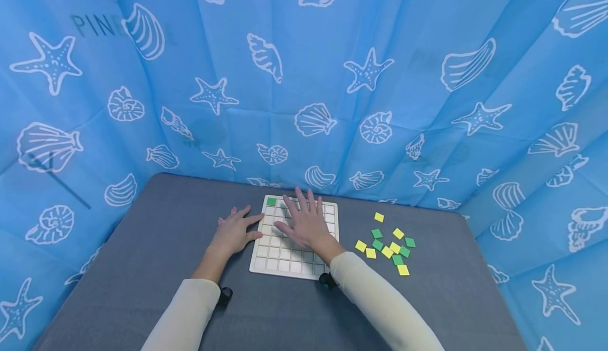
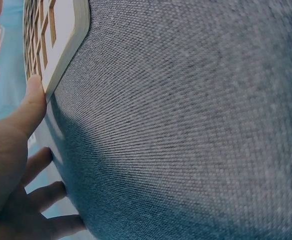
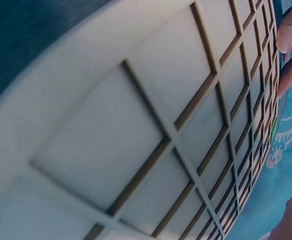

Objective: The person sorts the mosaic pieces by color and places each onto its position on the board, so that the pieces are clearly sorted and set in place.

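Observation:
A white board [image 1: 260,264] with a grid of square recesses lies on the grey table. One green tile [image 1: 271,201] sits in its far left corner cell. My left hand [image 1: 233,233] is at the board's left side, its thumb [image 2: 34,87] touching the edge and its fingers loosely spread. Over the board's middle and right, my right hand [image 1: 306,227] is spread flat, covering several cells; whether it touches the surface I cannot tell. No tile shows in either hand. The right wrist view looks closely across the cells, with left fingertips [image 3: 287,37] at the far edge.
Several loose yellow tiles [image 1: 379,217] and green tiles [image 1: 410,242] lie scattered to the right of the board. A blue curtain [image 1: 294,76] with white shell and starfish prints hangs behind and beside the grey table [image 1: 142,266].

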`<state>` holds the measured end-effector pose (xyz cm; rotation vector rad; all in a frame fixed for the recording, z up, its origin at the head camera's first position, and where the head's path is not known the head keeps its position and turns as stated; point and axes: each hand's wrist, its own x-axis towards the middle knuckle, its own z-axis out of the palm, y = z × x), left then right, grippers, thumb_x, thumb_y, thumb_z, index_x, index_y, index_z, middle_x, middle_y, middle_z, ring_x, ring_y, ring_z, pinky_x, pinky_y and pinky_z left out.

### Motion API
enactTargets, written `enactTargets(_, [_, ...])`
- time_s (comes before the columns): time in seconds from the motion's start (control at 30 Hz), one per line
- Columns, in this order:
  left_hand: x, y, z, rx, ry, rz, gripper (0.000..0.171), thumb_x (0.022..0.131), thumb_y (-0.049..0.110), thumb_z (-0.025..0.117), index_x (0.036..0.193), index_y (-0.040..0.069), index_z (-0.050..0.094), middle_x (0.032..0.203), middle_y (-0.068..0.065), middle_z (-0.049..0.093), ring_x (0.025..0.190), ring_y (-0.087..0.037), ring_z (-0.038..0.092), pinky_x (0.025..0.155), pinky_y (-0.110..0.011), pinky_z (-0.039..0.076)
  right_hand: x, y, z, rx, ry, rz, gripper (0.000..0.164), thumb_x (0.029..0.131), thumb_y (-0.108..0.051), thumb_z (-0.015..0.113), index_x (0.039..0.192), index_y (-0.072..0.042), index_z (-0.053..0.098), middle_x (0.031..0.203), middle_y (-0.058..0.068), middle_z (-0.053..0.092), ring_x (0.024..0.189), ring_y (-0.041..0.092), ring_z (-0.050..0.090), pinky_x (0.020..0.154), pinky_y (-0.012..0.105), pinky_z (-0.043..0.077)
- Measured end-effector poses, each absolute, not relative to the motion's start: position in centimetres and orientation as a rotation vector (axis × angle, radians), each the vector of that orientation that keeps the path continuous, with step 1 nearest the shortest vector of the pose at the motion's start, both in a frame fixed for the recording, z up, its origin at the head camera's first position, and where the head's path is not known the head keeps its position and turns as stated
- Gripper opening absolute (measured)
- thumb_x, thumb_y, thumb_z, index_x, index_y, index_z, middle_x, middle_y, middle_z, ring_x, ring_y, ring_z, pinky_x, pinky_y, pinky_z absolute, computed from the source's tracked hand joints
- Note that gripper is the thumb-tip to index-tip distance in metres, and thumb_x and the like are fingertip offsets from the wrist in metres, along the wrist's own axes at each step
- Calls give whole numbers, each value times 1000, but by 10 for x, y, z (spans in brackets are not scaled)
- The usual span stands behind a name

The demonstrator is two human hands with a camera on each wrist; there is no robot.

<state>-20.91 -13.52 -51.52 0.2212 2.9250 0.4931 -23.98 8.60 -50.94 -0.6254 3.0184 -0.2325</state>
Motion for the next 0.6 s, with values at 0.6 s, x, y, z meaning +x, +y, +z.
enactTargets(0.6, [-208,-135,-512,205,2900,523,61,97,44,66,153,29,49,166,-18,32,152,-53,23,113,-80,25,-225,125,-504,-639,3043,-282,81,98,-70,43,164,-24,26,173,15,12,159,47,6,126,69,8])
